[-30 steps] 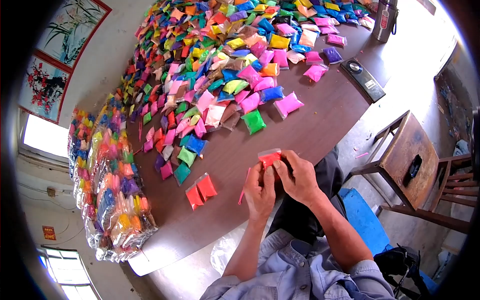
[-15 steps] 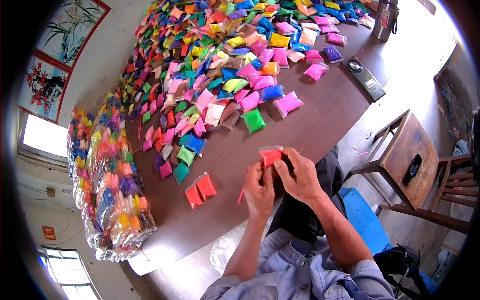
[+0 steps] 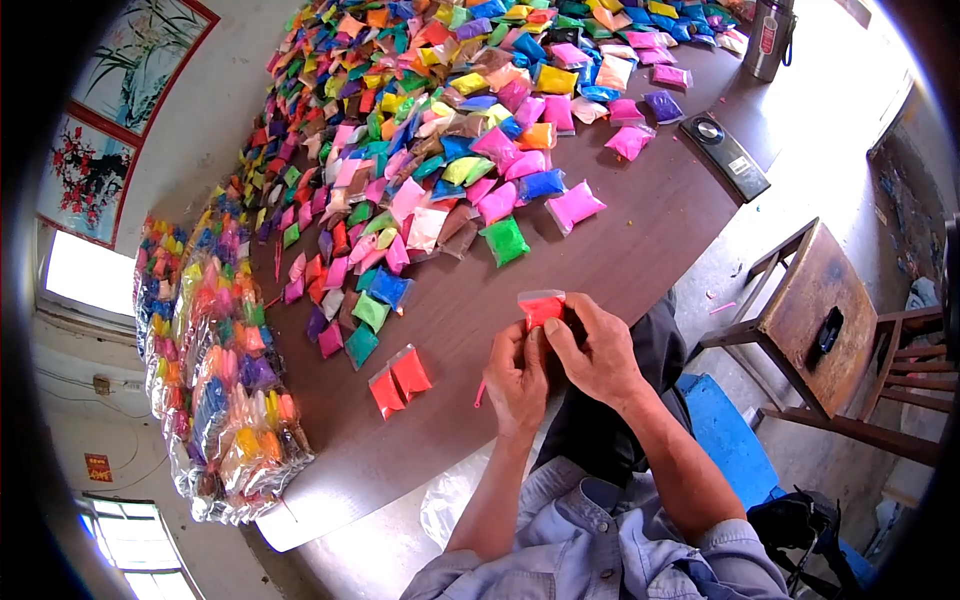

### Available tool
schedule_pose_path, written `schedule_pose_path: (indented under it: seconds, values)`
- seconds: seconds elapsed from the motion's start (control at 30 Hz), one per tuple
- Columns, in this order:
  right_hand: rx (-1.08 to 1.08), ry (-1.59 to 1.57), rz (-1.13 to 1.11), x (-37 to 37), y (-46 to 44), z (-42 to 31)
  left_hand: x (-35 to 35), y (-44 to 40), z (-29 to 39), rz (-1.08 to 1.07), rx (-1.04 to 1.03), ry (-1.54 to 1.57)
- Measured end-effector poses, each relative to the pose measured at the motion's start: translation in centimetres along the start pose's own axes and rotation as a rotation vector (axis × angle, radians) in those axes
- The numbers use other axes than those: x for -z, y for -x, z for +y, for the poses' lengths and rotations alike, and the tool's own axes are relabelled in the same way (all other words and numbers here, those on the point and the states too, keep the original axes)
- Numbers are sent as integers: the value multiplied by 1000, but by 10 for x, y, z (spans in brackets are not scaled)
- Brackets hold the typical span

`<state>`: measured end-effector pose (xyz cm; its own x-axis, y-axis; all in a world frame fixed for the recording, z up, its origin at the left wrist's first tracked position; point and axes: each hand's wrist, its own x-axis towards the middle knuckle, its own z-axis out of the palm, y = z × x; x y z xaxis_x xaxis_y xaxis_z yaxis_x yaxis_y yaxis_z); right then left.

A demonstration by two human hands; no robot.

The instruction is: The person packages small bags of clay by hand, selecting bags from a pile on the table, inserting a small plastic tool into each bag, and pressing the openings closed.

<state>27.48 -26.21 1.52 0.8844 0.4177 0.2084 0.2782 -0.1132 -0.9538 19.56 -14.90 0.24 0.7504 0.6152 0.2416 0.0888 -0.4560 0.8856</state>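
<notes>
A small clear bag of red clay-like stuff (image 3: 542, 307) is pinched between my two hands above the table's near edge. My left hand (image 3: 516, 378) grips its lower left side, thumb up against it. My right hand (image 3: 596, 350) holds the right side with thumb and fingers. Part of the bag is hidden behind the thumbs. A thin pink stick (image 3: 480, 394) shows just left of my left hand; whether the hand touches it, I cannot tell. Two more red bags (image 3: 401, 381) lie side by side on the table, left of my hands.
A large heap of colourful small bags (image 3: 430, 130) covers the far side of the brown table (image 3: 640, 262). Big clear sacks of packets (image 3: 225, 390) stand at the left. A black device (image 3: 725, 158) and a thermos (image 3: 768, 40) sit far right; a wooden chair (image 3: 815, 310) stands beyond the edge.
Both thumbs have shifted slightly on the red bag, and more of its red face shows. The bags on the table have stayed in place.
</notes>
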Motion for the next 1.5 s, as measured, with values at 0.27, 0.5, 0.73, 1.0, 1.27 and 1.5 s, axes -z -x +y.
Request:
schedule_pose_path:
  seconds: [0.27, 0.5, 0.73, 1.0, 1.27, 1.5]
  values:
    - [-24, 9, 3, 1, -1, -1, 3, 1, 15, -26, 37, 85]
    - [33, -27, -29, 1, 2, 4, 3, -1, 17, -14, 30, 71]
    - [29, 4, -39, 3, 0, -1, 4, 0, 13, 1, -26, 38]
    - [57, -20, -53, 2, 2, 7, 5, -1, 22, -25, 68, 175]
    - [10, -18, -84, 6, 1, -1, 6, 0, 16, -8, 74, 86]
    - [29, -28, -38, 3, 1, 0, 8, 0, 21, -14, 160, 200]
